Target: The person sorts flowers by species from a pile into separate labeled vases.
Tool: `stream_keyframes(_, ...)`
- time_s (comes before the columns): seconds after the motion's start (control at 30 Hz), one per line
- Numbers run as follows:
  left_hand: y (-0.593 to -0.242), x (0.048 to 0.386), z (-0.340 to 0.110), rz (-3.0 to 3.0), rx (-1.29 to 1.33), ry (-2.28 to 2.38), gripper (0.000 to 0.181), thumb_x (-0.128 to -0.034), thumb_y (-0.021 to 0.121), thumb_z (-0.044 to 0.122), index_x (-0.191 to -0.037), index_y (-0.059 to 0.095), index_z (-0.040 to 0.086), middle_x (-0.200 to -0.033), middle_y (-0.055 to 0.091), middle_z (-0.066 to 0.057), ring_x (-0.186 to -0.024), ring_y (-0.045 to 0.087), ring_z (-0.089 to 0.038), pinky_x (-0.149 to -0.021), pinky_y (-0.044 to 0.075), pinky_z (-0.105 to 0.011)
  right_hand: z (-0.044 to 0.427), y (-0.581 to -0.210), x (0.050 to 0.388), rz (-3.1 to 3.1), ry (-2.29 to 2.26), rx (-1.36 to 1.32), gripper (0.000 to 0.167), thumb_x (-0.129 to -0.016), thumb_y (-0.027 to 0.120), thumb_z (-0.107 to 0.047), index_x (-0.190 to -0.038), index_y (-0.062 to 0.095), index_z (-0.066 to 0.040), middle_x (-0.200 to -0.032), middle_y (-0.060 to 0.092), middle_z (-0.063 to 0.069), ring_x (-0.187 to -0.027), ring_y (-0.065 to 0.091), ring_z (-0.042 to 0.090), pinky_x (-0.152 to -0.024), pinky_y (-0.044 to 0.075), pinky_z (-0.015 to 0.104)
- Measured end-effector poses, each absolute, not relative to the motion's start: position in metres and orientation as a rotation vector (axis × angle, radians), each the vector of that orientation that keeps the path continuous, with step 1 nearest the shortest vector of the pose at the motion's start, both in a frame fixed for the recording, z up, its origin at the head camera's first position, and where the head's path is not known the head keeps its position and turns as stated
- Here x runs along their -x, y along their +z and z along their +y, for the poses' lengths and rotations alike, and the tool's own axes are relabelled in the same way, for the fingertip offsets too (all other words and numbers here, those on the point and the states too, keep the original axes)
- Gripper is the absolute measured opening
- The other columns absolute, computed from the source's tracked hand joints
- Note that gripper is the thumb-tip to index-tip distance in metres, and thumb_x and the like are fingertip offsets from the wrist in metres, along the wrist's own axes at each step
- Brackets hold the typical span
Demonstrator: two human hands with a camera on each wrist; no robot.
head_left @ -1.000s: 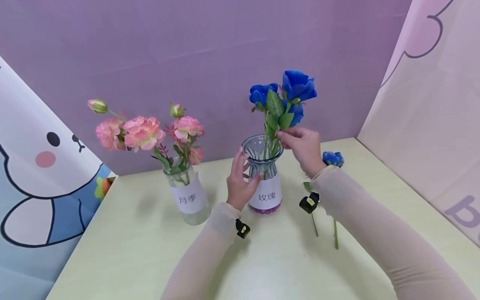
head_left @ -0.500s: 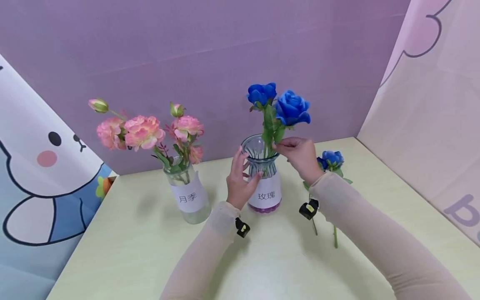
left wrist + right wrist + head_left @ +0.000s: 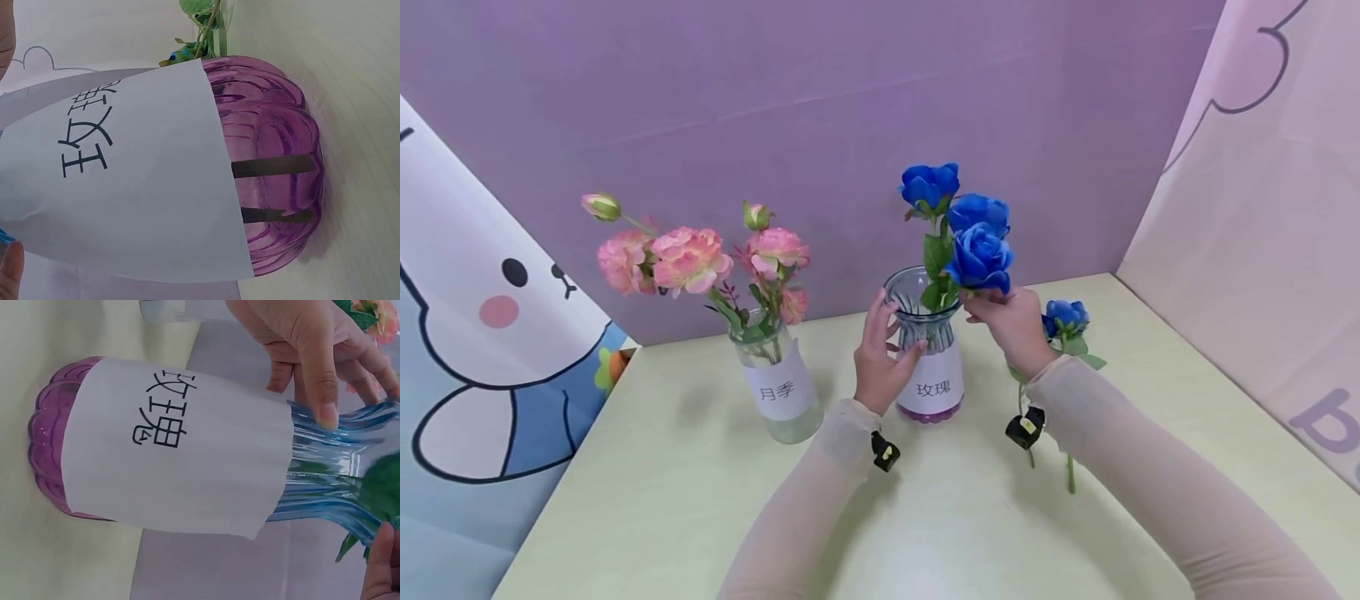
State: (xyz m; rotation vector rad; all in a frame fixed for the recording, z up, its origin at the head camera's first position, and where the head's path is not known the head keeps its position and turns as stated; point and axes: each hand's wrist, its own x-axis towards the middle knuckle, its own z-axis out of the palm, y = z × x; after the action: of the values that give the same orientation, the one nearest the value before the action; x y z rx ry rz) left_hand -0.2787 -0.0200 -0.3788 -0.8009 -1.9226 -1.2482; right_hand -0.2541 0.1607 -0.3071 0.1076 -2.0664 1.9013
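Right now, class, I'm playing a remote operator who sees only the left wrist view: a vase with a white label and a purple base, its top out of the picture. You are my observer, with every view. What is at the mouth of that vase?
Observer: In the head view, three blue roses are clustered at the mouth of the purple-based vase.
Operator: Thanks. My view shows only that one; is there another vase on the table?
Observer: Yes, the head view shows a clear glass vase standing to the left of yours, with pink flowers in it.
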Motion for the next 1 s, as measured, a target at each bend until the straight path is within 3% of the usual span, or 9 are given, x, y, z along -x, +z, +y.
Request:
stream_keyframes(0.2, -0.378, 0.278, -0.02, -1.914, 0.803, -1.245, 0.056, -0.079, 0.076, 0.0, -0.125, 0.044, -0.001, -0.147, 0.034, -0.025, -0.102, 0.064, -0.039, -0.065, 0.059, -0.032, 0.183, -0.316, 0.255, -2.07, 1.912, -0.105, 0.031, -0.091, 0.062, -0.009, -0.111, 0.06, 0.015, -0.076, 0.065, -0.011, -0.068, 0.062, 0.005, -0.067, 0.056, 0.019)
stream_keyframes(0.37, -0.378, 0.278, -0.02, -1.92, 0.799, -1.246, 0.056, -0.079, 0.076, 0.001, -0.124, 0.044, -0.001, -0.147, 0.034, -0.025, -0.102, 0.064, -0.039, -0.065, 0.059, -0.032, 0.228, -0.33, 0.254, -2.136, 1.952, -0.012, 0.009, -0.093, 0.061, -0.011, -0.1, 0.066, -0.009, -0.076, 0.065, -0.012, -0.068, 0.06, 0.003, -0.067, 0.056, 0.018)
stream_keyframes(0.43, -0.378, 0.277, -0.02, -1.924, 0.797, -1.252, 0.055, -0.079, 0.076, 0.002, -0.124, 0.044, -0.001, -0.147, 0.034, -0.024, -0.103, 0.064, -0.039, -0.065, 0.059, -0.032, 0.25, -0.338, 0.254, -2.212, 1.946, 0.042, 0.007, -0.092, 0.061, -0.01, -0.098, 0.064, -0.012, -0.076, 0.065, -0.014, -0.068, 0.06, 0.002, -0.067, 0.056, 0.018)
stream_keyframes(0.53, -0.377, 0.277, -0.02, -1.933, 0.794, -1.254, 0.055, -0.0794, 0.076, 0.002, -0.125, 0.044, -0.001, -0.148, 0.033, -0.024, -0.103, 0.064, -0.038, -0.066, 0.059, -0.032, 0.282, -0.351, 0.252, -2.401, 1.892, 0.129, 0.024, -0.094, 0.058, -0.013, -0.115, 0.059, -0.001, -0.082, 0.063, -0.014, -0.072, 0.06, 0.002, -0.071, 0.057, 0.023)
stream_keyframes(0.67, -0.378, 0.276, -0.02, -1.934, 0.788, -1.255, 0.056, -0.0792, 0.076, 0.002, -0.125, 0.044, -0.002, -0.147, 0.034, -0.024, -0.103, 0.064, -0.039, -0.066, 0.059, -0.033, 0.315, -0.366, 0.249, -2.653, 1.836, 0.209, 0.055, -0.096, 0.055, -0.019, -0.137, 0.037, 0.012, -0.093, 0.06, -0.011, -0.08, 0.061, 0.005, -0.077, 0.058, 0.033)
stream_keyframes(1.0, -0.378, 0.278, -0.02, -1.928, 0.801, -1.26, 0.056, -0.0797, 0.076, 0.002, -0.126, 0.044, -0.002, -0.147, 0.033, -0.025, -0.104, 0.063, -0.039, -0.067, 0.059, -0.033, 0.345, -0.391, 0.242, -2.66, 2.093, 0.319, 0.063, -0.096, 0.055, -0.014, -0.142, 0.023, 0.015, -0.086, 0.063, -0.016, -0.083, 0.062, 0.006, -0.074, 0.057, 0.029)
